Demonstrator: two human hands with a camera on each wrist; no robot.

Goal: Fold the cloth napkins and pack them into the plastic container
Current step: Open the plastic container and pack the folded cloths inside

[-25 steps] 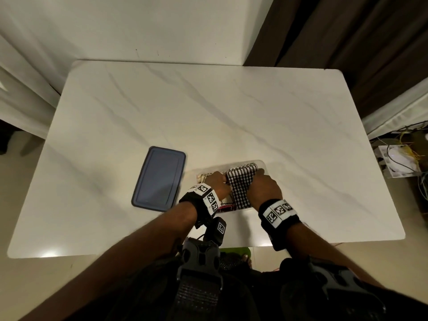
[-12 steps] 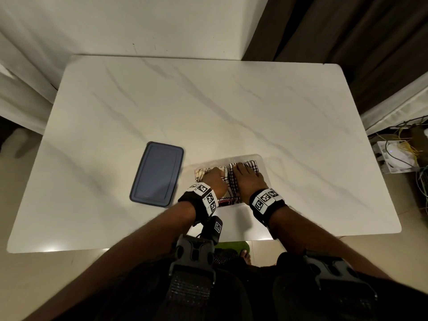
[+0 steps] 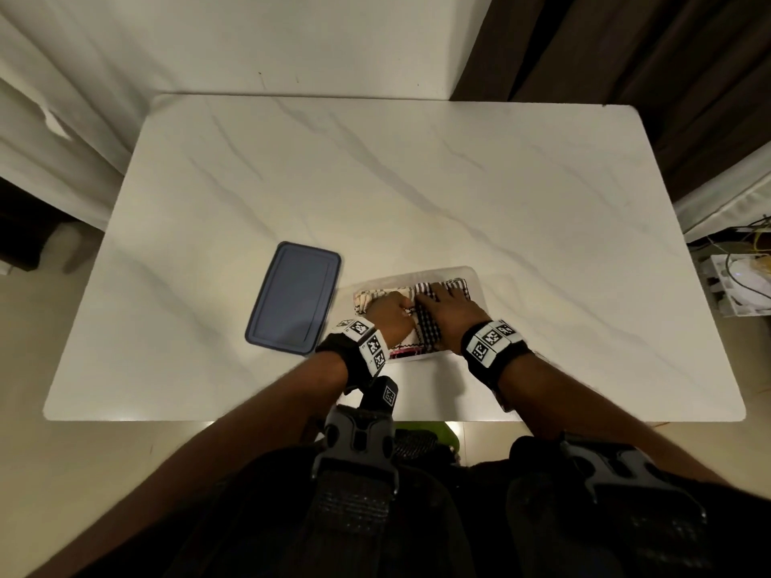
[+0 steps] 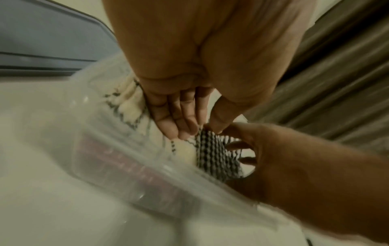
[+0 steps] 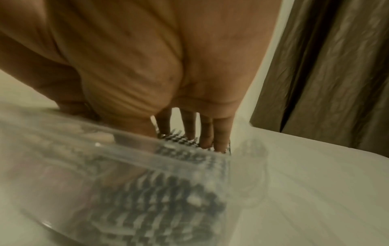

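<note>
While both of your hands are pressing down inside the plastic container [image 3: 475,281], the chief risk is that the black-and-white checked napkin [image 3: 429,331] springs up as soon as you lift off, since folded cloth packed this tightly tends to push back and ride above the rim. A second risk, in my judgement, is the light container sliding on the smooth marble surface [image 3: 417,194] under uneven pressure. Your left hand [image 3: 390,312] lies flat with fingers straight and close together on the cream napkin [image 3: 369,298]; your right hand [image 3: 448,308] lies with fingers extended and slightly spread on the checked one. Neither hand pinches anything. Both napkins sit folded side by side in the container, near the front edge of the surface, with a darker red-trimmed layer showing through the near wall. The blue-grey lid [image 3: 294,304] lies just left of the container, not fitted.
</note>
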